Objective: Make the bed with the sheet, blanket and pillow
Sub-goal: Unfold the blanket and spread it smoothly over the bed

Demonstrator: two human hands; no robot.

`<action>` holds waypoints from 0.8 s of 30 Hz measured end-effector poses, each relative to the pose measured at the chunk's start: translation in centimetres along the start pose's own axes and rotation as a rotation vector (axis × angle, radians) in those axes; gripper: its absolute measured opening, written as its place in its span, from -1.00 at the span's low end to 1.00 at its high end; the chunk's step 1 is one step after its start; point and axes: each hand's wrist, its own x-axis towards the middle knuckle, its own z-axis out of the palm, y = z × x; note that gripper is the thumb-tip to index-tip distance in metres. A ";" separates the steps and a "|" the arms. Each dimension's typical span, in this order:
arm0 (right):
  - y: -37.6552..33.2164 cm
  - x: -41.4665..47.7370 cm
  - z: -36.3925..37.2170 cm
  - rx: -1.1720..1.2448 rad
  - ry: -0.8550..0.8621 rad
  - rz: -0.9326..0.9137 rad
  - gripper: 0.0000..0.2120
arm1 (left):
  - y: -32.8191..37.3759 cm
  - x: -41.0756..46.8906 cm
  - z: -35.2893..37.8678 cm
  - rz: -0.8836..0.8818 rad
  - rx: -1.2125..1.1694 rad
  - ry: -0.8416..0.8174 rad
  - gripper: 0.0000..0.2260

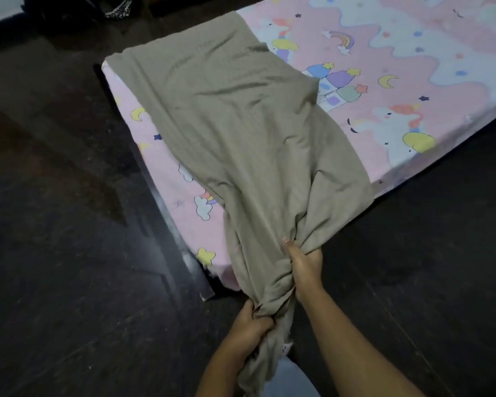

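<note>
While the person stands at the near corner of the bed, both hands are clenched on the gathered end of the grey-beige blanket [241, 124]. The right hand [305, 267] grasps the bunch higher up, nearer to the mattress. The left hand [249, 325] grasps it lower, closer to the body, and a loose tail of cloth hangs down below it.

From this grip the blanket runs away and to the left, getting wider as it goes. Its long axis therefore lies diagonally over the corner, not along the bed. Its far part rests flat on the pink unicorn sheet [398, 81], which covers the mattress. Its near part hangs over the corner, beside the dark wooden bed frame [188, 262].

Most of the sheet, to the right, is uncovered. I judge that the next move must open the bunch and swing the cloth to the right, and the right hand is on the better side for this. No pillow is in view.
</note>
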 end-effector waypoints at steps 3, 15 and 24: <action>2.2 -3.8 -1.9 -0.043 -0.023 0.117 -0.57 | -4.2 -3.0 0.4 -0.022 0.066 0.118 -0.67; 1.6 1.0 -5.2 0.371 -0.094 0.348 -0.27 | -10.0 -2.3 -0.1 -0.072 0.435 0.434 -0.92; -2.7 3.6 -6.7 -0.058 0.009 -0.012 -0.51 | -4.4 1.1 5.9 -0.199 0.514 0.719 -0.45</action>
